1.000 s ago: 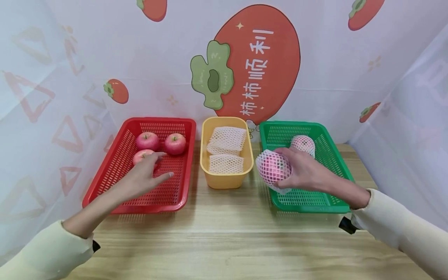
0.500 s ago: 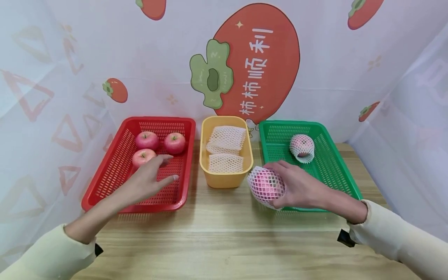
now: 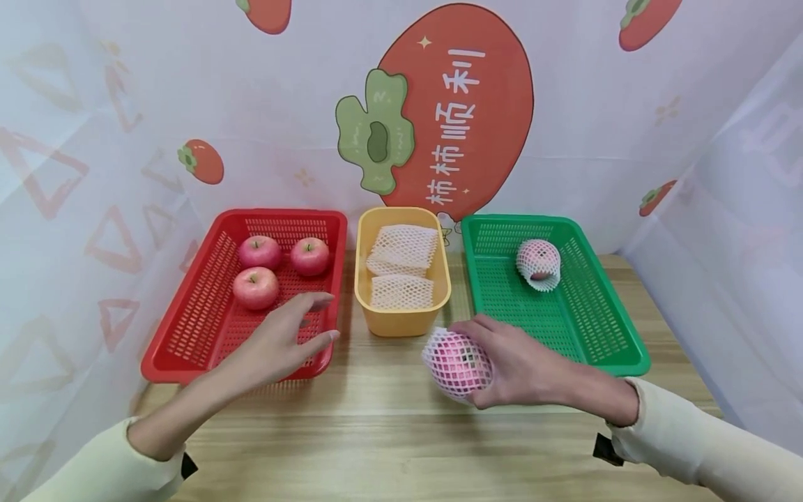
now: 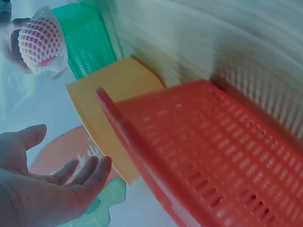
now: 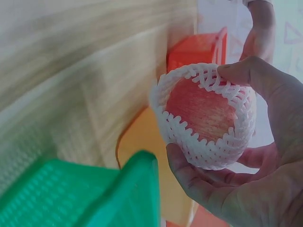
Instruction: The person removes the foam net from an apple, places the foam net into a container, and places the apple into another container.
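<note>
My right hand point(image 3: 517, 362) grips an apple in a white foam net point(image 3: 459, 364), held in front of the green basket's near left corner. In the right wrist view the net's open end shows the bare red skin of the netted apple point(image 5: 201, 109), with thumb and fingers round the net. My left hand point(image 3: 285, 341) hovers over the near right rim of the red basket point(image 3: 182, 348), fingers loosely bent and holding nothing. Three bare apples point(image 3: 256, 288) lie in that basket. Another netted apple point(image 3: 538, 263) lies in the green basket point(image 3: 627, 366).
A yellow bin point(image 3: 404, 324) stands between the two baskets and holds folded white foam nets point(image 3: 403, 291). Wooden tabletop point(image 3: 389, 453) stretches in front. A printed cloth point(image 3: 276, 104) hangs behind and at both sides.
My right hand has carried the netted apple out from over the green basket, leftward and nearer to me. My left hand has shifted right and nearer, uncovering the front bare apple.
</note>
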The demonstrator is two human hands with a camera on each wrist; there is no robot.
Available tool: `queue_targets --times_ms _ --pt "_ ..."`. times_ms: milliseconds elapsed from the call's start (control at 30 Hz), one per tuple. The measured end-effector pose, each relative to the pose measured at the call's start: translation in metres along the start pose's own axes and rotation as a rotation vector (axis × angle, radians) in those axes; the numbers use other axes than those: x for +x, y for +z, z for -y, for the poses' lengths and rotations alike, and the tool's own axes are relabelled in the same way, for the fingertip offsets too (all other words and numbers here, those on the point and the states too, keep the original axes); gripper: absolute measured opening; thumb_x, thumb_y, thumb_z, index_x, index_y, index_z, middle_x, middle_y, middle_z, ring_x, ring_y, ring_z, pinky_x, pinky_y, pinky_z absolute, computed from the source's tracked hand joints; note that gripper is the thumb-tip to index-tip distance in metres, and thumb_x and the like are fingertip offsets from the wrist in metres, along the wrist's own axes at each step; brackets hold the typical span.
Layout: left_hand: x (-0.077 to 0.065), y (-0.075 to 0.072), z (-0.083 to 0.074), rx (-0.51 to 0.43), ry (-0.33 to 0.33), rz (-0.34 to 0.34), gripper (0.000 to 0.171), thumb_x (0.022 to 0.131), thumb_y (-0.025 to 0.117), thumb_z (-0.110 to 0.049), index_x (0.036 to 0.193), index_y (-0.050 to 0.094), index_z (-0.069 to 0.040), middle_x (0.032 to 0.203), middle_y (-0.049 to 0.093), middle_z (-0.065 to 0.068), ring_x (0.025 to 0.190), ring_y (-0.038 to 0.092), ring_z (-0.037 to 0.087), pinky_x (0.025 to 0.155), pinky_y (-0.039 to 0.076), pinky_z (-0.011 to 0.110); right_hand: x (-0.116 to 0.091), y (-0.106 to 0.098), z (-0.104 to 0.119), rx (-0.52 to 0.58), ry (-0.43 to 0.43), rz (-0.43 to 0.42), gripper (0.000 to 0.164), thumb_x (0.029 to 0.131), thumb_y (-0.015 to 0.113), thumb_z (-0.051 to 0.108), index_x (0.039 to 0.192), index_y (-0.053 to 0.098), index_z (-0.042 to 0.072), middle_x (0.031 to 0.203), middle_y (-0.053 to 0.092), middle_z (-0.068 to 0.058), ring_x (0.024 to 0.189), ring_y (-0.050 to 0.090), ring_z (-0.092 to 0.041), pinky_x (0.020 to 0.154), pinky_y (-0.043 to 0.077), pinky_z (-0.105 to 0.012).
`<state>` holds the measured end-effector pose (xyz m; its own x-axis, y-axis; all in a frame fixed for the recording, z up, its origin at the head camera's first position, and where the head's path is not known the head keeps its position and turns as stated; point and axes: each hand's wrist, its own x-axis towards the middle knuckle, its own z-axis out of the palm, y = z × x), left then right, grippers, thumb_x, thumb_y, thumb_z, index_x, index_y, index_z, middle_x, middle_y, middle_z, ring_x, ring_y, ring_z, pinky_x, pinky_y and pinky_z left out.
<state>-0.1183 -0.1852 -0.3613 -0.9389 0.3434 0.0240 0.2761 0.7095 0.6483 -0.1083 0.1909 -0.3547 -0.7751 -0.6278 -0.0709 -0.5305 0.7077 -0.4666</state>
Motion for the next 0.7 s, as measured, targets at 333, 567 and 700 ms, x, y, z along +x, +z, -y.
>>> queue_targets --times_ms 333,567,700 --pt "-0.009 0.024 -0.016 -0.067 0.113 -0.017 0.051 0.096 0.079 -0.017 0.142 0.059 -0.007 0.13 0.065 0.007 0.114 0.068 0.025 0.095 0.061 0.047 0.0 0.02 0.008 -0.023 -0.059 0.02 0.09 0.067 0.092 0.033 0.146 0.054 0.012 0.124 0.06 0.0 0.102 0.062 -0.014 0.082 0.058 -0.031" --pt "-0.018 0.045 -0.026 -0.119 0.215 0.0 0.042 0.099 0.076 -0.016 0.139 0.062 -0.013 0.129 0.066 -0.001 0.113 0.066 0.015 0.095 0.06 0.035 0.002 0.03 0.009 -0.017 -0.046 0.047 0.089 0.068 0.092 0.034 0.146 0.054 0.014 0.127 0.058 0.001 0.102 0.061 -0.013 0.084 0.057 -0.032" --pt "-0.022 0.055 -0.029 -0.228 0.218 0.057 0.039 0.101 0.072 -0.013 0.138 0.06 -0.012 0.134 0.063 0.002 0.122 0.068 0.022 0.1 0.058 0.035 0.001 0.034 0.008 -0.013 -0.057 0.048 0.089 0.068 0.093 0.033 0.146 0.055 0.013 0.126 0.057 0.001 0.101 0.061 -0.013 0.084 0.057 -0.031"
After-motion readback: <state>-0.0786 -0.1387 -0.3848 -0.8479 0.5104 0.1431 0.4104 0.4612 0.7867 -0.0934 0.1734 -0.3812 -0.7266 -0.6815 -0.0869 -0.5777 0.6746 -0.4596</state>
